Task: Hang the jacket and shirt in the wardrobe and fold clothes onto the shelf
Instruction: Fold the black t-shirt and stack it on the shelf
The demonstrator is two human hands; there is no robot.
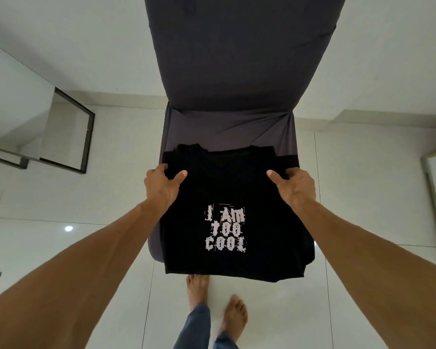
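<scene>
Left grip (161, 183), right grip (293, 185), T-shirt (224, 192) pinched between (folded)

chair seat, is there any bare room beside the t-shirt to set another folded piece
Only a narrow strip of seat is bare, between the t-shirt collar and the chair back. The t-shirt covers nearly all the rest, left hand and right hand gripping its far corners.

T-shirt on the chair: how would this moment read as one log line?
stage: folding | left hand: grips T-shirt | right hand: grips T-shirt | T-shirt: folded, on chair
</scene>
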